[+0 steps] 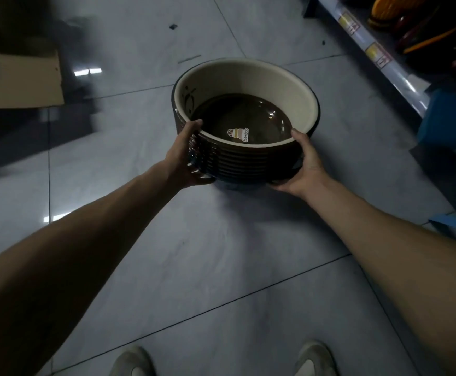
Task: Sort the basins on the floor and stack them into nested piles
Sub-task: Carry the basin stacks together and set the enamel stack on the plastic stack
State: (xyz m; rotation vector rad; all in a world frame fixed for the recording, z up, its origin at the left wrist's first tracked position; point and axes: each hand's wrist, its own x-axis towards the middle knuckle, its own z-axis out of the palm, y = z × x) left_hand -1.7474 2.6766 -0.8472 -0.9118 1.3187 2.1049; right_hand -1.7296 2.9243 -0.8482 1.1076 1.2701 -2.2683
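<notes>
My left hand and right hand grip the pile of basins from its two sides, thumbs at the top rim, fingers curled under the bottom. The pile is straight ahead, upright, equally near to both hands, low over the floor; whether it touches, I cannot tell. Inside the top basin is only a sticker.
</notes>
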